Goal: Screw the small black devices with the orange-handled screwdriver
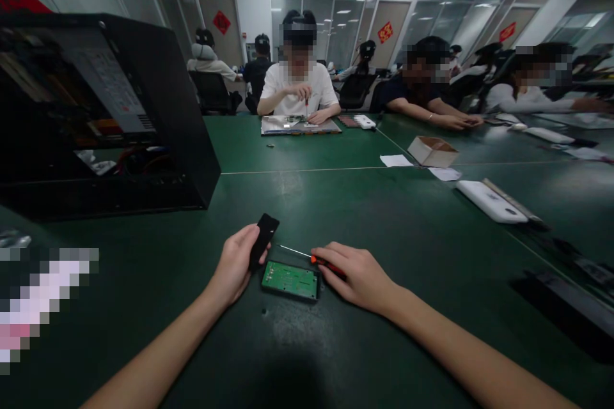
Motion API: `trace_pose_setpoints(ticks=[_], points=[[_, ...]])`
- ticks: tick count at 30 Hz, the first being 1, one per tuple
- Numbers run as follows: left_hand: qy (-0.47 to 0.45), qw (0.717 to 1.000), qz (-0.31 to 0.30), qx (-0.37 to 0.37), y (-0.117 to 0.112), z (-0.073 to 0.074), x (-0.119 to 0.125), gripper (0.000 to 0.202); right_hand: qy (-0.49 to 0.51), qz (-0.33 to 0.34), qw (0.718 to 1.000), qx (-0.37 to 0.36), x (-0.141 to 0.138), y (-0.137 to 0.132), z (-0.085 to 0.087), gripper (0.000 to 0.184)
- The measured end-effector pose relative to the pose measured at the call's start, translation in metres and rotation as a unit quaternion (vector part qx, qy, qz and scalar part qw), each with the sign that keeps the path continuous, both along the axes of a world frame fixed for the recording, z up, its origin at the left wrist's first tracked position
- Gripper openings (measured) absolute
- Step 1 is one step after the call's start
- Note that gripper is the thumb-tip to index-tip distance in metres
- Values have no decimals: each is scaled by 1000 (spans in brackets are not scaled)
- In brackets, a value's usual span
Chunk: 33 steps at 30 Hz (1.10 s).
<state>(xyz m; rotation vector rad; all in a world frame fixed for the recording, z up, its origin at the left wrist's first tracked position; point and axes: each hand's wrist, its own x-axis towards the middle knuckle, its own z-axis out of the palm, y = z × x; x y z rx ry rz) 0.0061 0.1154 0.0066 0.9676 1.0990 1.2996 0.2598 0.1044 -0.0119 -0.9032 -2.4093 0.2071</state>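
Observation:
My left hand (237,262) is closed around a flat black cover piece (263,238), held up just above the green table (336,204). My right hand (359,275) grips a small screwdriver (316,259) with an orange-red handle; its thin metal shaft points left toward the black piece. Between both hands a small black case holding a green circuit board (290,280) lies flat on the table, touching neither hand's palm.
An open black computer case (105,115) stands at the left. A small cardboard box (432,151), papers and a white device (489,201) lie at the right. Other people sit working across the table at the far side.

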Motion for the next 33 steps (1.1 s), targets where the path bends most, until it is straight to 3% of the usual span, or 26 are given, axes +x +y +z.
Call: trace_pose_setpoints(ticks=[5, 10, 13, 16, 19, 22, 24, 28, 31, 32, 33], points=[[-3, 1000, -22, 15, -4, 3, 1, 33, 34, 2, 999, 27, -5, -5, 4, 30], [27, 998, -46, 39, -5, -1, 1, 34, 4, 15, 1000, -15, -31, -20, 15, 61], [52, 996, -51, 59, -3, -4, -1, 31, -24, -11, 998, -60, -47, -32, 27, 43], [67, 995, -53, 60, -2, -6, -2, 33, 15, -21, 992, -120, -38, -37, 45, 34], [98, 991, -78, 50, -3, -6, 1, 32, 67, -102, 987, -104, 7, -23, 62, 35], [94, 987, -112, 63, -8, -5, 7, 27, 38, -270, 962, -29, 81, 4, 68, 44], [81, 984, -141, 67, -13, -4, 12, 25, -46, -398, 916, 1, 136, 20, 64, 49], [82, 977, -186, 57, -17, -2, 18, 26, -176, -559, 803, -103, 227, 31, 46, 47], [88, 976, -195, 48, -15, -1, 18, 26, -199, -615, 742, -178, 257, 27, 38, 38], [88, 976, -193, 44, -15, -1, 18, 26, -201, -622, 734, -184, 257, 26, 37, 39], [89, 976, -192, 41, -14, -1, 18, 26, -188, -619, 744, -168, 252, 26, 38, 42]])
